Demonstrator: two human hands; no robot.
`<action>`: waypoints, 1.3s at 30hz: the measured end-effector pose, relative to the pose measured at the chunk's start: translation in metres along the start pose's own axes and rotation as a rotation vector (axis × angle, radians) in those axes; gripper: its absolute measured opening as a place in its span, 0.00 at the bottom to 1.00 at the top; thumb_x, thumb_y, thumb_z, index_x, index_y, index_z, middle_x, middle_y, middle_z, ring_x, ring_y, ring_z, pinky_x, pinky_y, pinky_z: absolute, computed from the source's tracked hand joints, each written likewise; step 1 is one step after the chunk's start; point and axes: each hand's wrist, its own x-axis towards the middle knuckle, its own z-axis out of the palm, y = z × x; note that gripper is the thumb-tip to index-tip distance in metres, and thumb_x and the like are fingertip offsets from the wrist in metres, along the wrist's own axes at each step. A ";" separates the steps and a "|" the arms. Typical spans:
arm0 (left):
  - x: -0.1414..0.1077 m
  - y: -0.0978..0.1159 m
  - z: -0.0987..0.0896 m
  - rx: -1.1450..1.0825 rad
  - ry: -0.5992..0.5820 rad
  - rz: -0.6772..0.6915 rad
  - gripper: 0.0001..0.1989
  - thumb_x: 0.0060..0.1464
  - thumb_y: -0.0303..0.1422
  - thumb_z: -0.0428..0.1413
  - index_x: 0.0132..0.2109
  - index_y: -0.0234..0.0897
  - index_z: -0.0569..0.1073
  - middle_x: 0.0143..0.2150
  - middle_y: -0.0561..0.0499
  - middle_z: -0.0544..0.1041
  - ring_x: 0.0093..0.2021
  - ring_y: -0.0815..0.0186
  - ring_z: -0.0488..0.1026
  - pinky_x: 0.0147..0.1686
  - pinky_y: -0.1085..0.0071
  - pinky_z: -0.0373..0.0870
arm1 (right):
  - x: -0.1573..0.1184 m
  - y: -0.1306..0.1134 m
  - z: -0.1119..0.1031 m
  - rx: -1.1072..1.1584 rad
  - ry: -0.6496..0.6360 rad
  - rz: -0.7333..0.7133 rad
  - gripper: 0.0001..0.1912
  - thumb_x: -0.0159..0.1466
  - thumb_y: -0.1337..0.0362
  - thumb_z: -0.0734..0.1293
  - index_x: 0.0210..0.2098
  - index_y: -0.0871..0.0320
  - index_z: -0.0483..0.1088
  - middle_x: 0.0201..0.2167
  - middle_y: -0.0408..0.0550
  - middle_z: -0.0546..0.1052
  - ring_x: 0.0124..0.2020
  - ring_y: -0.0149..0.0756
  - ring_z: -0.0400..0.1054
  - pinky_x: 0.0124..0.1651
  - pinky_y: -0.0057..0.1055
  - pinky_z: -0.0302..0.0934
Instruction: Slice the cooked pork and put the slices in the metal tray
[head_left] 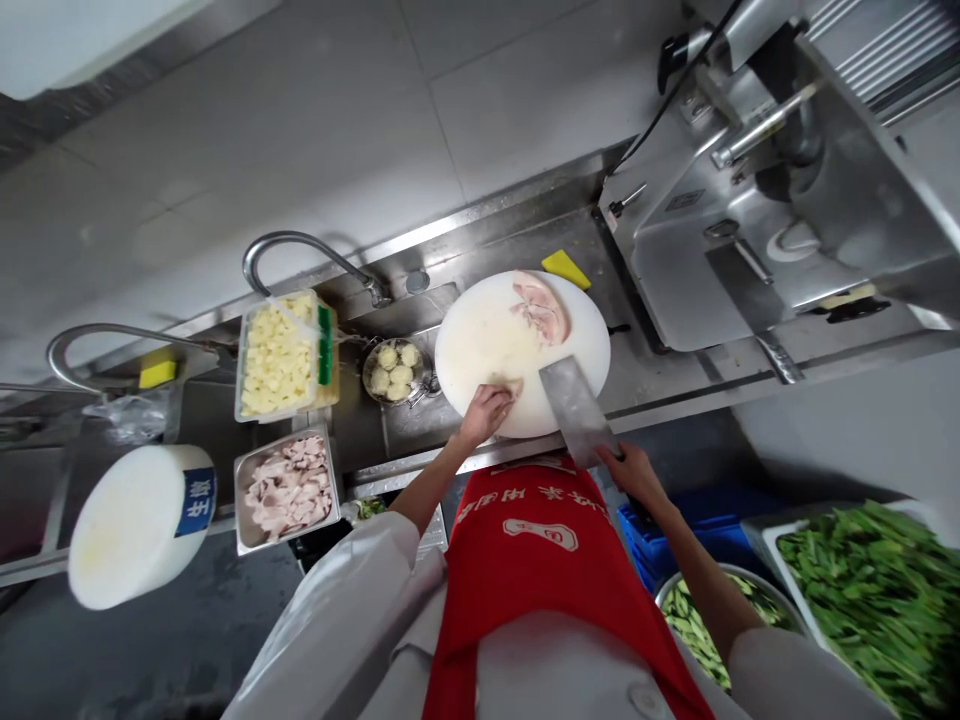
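A round white cutting board (480, 345) lies on the steel counter. My left hand (487, 412) is at its front left edge, fingers closed on a small pale piece of meat (513, 388). In my right hand (628, 470) is the handle of a broad cleaver (577, 405). The blade lies flat-looking over the board's front right edge, apart from the meat. A larger pale pink slab of meat (551, 310) rests at the back of the board.
Left of the board are a bowl of white balls (394, 370), a tub of pale cubes (277, 360), a tray of sliced meat (291, 485) and another thick white board (135, 525). A yellow sponge (566, 269) sits behind; a steel slicer (690, 285) stands right.
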 end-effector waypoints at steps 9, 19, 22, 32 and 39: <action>0.012 -0.002 0.003 -0.052 -0.120 -0.073 0.16 0.53 0.30 0.61 0.50 0.41 0.73 0.45 0.45 0.75 0.51 0.56 0.71 0.54 0.57 0.71 | -0.006 -0.012 0.020 0.158 -0.022 0.081 0.24 0.58 0.41 0.63 0.24 0.56 0.64 0.10 0.40 0.66 0.13 0.32 0.61 0.19 0.28 0.54; 0.006 0.002 0.004 -0.579 0.191 -0.592 0.25 0.57 0.46 0.58 0.57 0.40 0.66 0.31 0.55 0.70 0.28 0.71 0.72 0.26 0.76 0.73 | -0.018 -0.040 0.030 -0.032 0.044 0.030 0.22 0.65 0.47 0.59 0.27 0.58 0.68 0.15 0.44 0.71 0.18 0.33 0.66 0.25 0.28 0.54; 0.007 0.011 0.012 -0.663 0.163 -0.601 0.27 0.55 0.52 0.58 0.54 0.39 0.66 0.27 0.57 0.69 0.21 0.72 0.70 0.20 0.76 0.70 | -0.033 -0.066 0.028 -0.308 0.092 -0.116 0.20 0.68 0.52 0.57 0.32 0.58 0.70 0.25 0.50 0.77 0.26 0.37 0.70 0.30 0.29 0.53; -0.014 0.005 0.022 -0.356 0.285 -0.233 0.16 0.62 0.46 0.53 0.45 0.38 0.73 0.43 0.45 0.74 0.44 0.63 0.75 0.47 0.63 0.75 | -0.051 -0.132 0.043 -0.794 -0.106 -0.278 0.14 0.72 0.67 0.51 0.47 0.58 0.66 0.37 0.56 0.79 0.36 0.43 0.76 0.35 0.30 0.55; -0.001 -0.020 0.023 -0.127 0.261 0.117 0.09 0.66 0.35 0.51 0.45 0.38 0.75 0.44 0.44 0.74 0.49 0.62 0.70 0.50 0.60 0.71 | -0.044 -0.153 0.045 -0.896 -0.217 -0.238 0.14 0.69 0.72 0.50 0.51 0.64 0.59 0.37 0.61 0.78 0.40 0.44 0.76 0.38 0.31 0.60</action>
